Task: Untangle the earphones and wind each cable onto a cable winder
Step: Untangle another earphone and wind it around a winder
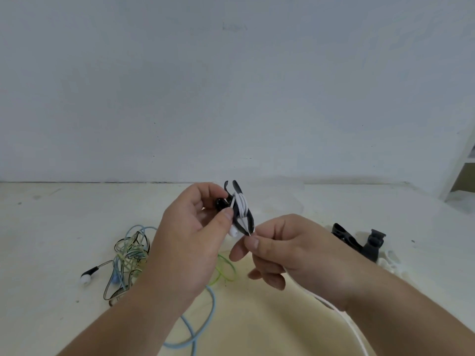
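Note:
My left hand (195,227) grips a black cable winder (244,217) held up above the table, with several turns of white earphone cable (241,202) wrapped around its middle. A white earbud (233,231) hangs just below my left thumb. My right hand (285,250) pinches the white cable right beside the winder's lower tip; the rest of that cable (341,319) trails down under my right wrist toward the bottom edge. A tangle of light blue, green and dark earphone cables (128,255) lies on the table to the left, partly hidden by my left forearm.
Two spare black winders (345,236) (374,246) lie on the table at the right. A black-and-white earbud (86,277) sticks out of the tangle at the left. A light blue cable loop (205,322) runs toward the near edge. A white wall stands behind.

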